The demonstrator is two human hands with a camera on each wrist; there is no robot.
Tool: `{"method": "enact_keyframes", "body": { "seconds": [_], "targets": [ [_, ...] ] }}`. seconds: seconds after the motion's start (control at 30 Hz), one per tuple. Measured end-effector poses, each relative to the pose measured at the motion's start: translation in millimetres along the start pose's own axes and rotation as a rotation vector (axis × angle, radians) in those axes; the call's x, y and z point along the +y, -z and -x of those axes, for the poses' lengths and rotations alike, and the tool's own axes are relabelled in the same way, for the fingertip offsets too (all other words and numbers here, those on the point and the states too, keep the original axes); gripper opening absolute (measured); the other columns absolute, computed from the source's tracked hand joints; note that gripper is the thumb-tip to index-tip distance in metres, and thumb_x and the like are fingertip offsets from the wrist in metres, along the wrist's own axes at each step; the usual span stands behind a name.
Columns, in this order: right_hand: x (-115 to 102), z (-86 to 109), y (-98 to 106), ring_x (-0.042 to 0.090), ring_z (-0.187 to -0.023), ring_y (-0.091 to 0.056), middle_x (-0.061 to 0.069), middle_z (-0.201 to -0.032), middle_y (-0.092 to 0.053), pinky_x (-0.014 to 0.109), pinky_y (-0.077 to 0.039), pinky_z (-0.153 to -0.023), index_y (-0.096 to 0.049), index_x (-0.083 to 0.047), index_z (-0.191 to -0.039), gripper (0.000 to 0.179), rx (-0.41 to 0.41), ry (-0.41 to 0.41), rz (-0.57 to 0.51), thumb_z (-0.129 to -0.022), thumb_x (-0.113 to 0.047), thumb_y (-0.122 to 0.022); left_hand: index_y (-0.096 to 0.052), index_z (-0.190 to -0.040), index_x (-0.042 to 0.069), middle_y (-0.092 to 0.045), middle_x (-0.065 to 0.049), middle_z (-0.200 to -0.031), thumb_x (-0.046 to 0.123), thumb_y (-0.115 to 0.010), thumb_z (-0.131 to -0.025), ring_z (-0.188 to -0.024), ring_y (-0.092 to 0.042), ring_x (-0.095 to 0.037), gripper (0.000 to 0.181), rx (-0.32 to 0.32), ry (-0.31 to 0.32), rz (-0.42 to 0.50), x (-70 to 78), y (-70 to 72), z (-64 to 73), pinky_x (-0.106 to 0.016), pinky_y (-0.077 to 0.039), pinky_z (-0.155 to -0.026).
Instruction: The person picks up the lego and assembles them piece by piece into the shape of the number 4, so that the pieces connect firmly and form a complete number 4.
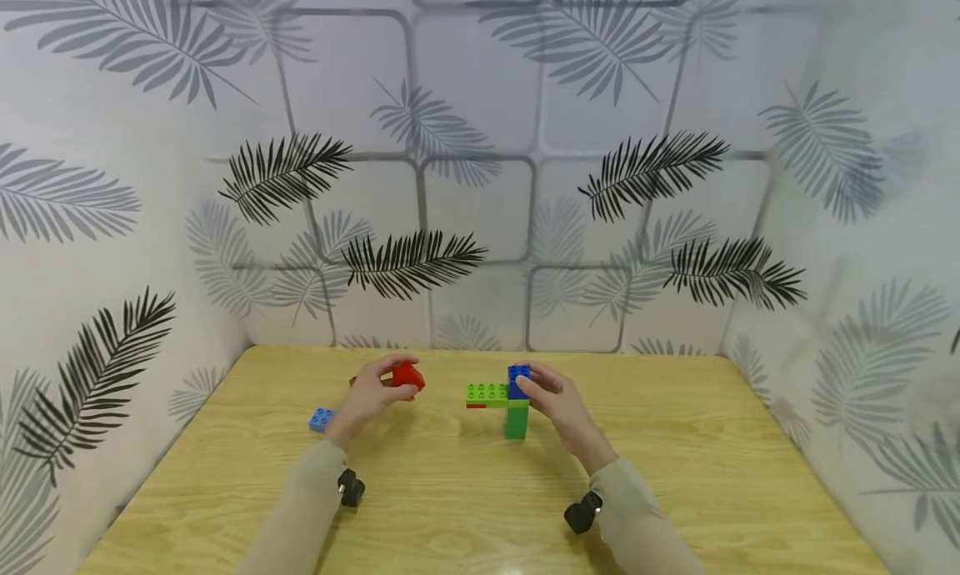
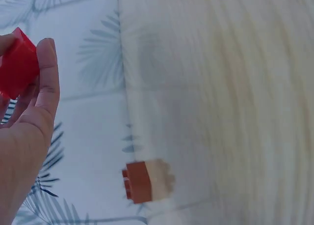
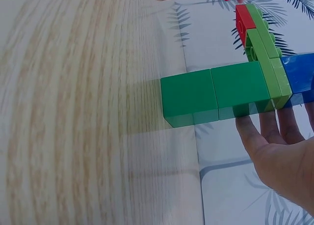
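Note:
My left hand (image 1: 366,400) grips a red block (image 1: 407,378) with a slanted face between thumb and fingers, above the table on the left. In the left wrist view the red block (image 2: 18,65) is partly covered by the fingers. Two green bricks (image 3: 190,95) are stacked upright on the table, topped by light green pieces (image 1: 486,392) that stick out leftward. Under their far end sits a small red piece (image 3: 244,23). On top, over the column, is a dark blue brick (image 1: 513,388). My right hand (image 1: 562,408) pinches this blue brick, thumb in front and fingers behind.
A lighter blue brick (image 1: 320,419) lies on the wooden table (image 1: 450,508) beside the left wrist. Behind the left hand stands a brown brick (image 2: 139,182), mostly hidden in the head view. A leaf-patterned wall (image 1: 480,308) borders the table's far edge.

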State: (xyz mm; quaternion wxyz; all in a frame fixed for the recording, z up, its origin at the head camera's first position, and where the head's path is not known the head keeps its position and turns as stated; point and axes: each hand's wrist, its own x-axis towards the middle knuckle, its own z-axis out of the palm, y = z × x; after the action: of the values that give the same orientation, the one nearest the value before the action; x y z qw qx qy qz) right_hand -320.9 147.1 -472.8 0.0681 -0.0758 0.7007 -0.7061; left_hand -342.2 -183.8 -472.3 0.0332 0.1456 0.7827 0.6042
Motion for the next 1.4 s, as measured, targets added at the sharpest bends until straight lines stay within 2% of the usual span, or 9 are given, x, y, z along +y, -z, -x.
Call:
{"method": "enact_keyframes", "body": {
  "seconds": [0.1,0.17,0.3,0.37,0.5,0.7,0.97,1.13,1.4],
  "targets": [
    [2,1.2,-1,0.022,-0.12,-0.058,0.013,-0.137,-0.056,0.047,-0.04,-0.111,-0.051,-0.01,-0.142,0.053,0.002,0.006,0.0,-0.096,-0.033,-0.064,-0.052,-0.14,0.012,-0.058,-0.022,-0.126,0.012,-0.071,-0.091,-0.099,-0.067,-0.032,0.053,-0.018,-0.038,0.038,7.1,-8.8,-0.3,-0.05,-0.055,-0.088],
    [3,1.5,-2,0.018,-0.118,-0.059,0.013,-0.137,-0.056,0.047,-0.04,-0.111,-0.052,-0.01,-0.141,0.053,0.006,0.006,-0.002,-0.095,-0.033,-0.065,-0.052,-0.142,0.014,-0.059,-0.022,-0.125,0.014,-0.07,-0.091,-0.095,-0.068,-0.027,0.053,0.0,-0.073,0.032,11.2,-15.1,-0.5,-0.048,-0.057,-0.086],
    [3,1.3,-2,0.025,-0.123,-0.057,0.013,-0.136,-0.057,0.046,-0.041,-0.11,-0.055,-0.014,-0.139,0.049,0.006,0.006,-0.004,-0.095,-0.033,-0.065,-0.052,-0.142,0.015,-0.058,-0.021,-0.129,0.015,-0.069,-0.092,-0.104,-0.067,-0.035,0.053,0.053,-0.134,0.041,16.8,-27.7,-1.3,-0.045,-0.057,-0.086],
    [2,0.8,-1,0.029,-0.125,-0.056,0.013,-0.136,-0.057,0.046,-0.041,-0.11,-0.054,-0.013,-0.14,0.049,0.007,0.012,0.0,-0.096,-0.033,-0.064,-0.051,-0.143,0.016,-0.057,-0.02,-0.133,0.015,-0.068,-0.093,-0.109,-0.064,-0.037,0.053,0.08,-0.149,0.034,19.1,-33.8,-1.3,-0.042,-0.057,-0.089],
    [1,0.1,0,0.032,-0.128,-0.053,0.013,-0.136,-0.057,0.047,-0.04,-0.111,-0.053,-0.012,-0.141,0.05,0.009,0.01,0.002,-0.096,-0.033,-0.064,-0.052,-0.143,0.02,-0.055,-0.016,-0.137,0.013,-0.068,-0.093,-0.116,-0.062,-0.035,0.053,0.116,-0.137,0.018,20.7,-43.8,0.7,-0.033,-0.056,-0.089],
    [2,0.1,-1,0.03,-0.128,-0.052,0.013,-0.137,-0.056,0.046,-0.04,-0.111,-0.054,-0.013,-0.14,0.05,-0.001,-0.003,0.012,-0.096,-0.033,-0.065,-0.053,-0.142,0.02,-0.055,-0.015,-0.136,0.009,-0.066,-0.093,-0.116,-0.061,-0.035,0.052,0.102,-0.131,0.028,19.8,-53.1,3.4,-0.034,-0.056,-0.089],
    [-1,0.8,1,0.027,-0.123,-0.057,0.014,-0.134,-0.057,0.045,-0.041,-0.11,-0.05,-0.009,-0.143,0.054,0.012,0.003,0.002,-0.096,-0.031,-0.063,-0.052,-0.14,0.019,-0.064,-0.014,-0.126,0.009,-0.07,-0.091,-0.111,-0.064,-0.029,0.054,0.105,-0.227,0.015,23.7,-63.3,-2.2,-0.028,-0.056,-0.087],
    [0,2.1,2,0.021,-0.12,-0.058,0.013,-0.135,-0.057,0.045,-0.042,-0.109,-0.053,-0.011,-0.141,0.051,0.028,0.01,0.016,-0.096,-0.032,-0.063,-0.053,-0.137,0.016,-0.066,-0.011,-0.122,0.012,-0.071,-0.091,-0.111,-0.063,-0.025,0.05,0.084,-0.246,-0.032,24.1,-72.3,-4.0,-0.023,-0.055,-0.083],
    [2,0.5,0,0.032,-0.13,-0.051,0.014,-0.138,-0.055,0.044,-0.041,-0.11,-0.051,-0.01,-0.143,0.057,0.01,0.009,0.014,-0.094,-0.036,-0.065,-0.052,-0.142,0.027,-0.064,-0.006,-0.129,0.015,-0.069,-0.093,-0.112,-0.063,-0.024,0.054,0.068,-0.23,-0.076,23.8,-78.0,-0.9,-0.025,-0.054,-0.085]
  ]
}}
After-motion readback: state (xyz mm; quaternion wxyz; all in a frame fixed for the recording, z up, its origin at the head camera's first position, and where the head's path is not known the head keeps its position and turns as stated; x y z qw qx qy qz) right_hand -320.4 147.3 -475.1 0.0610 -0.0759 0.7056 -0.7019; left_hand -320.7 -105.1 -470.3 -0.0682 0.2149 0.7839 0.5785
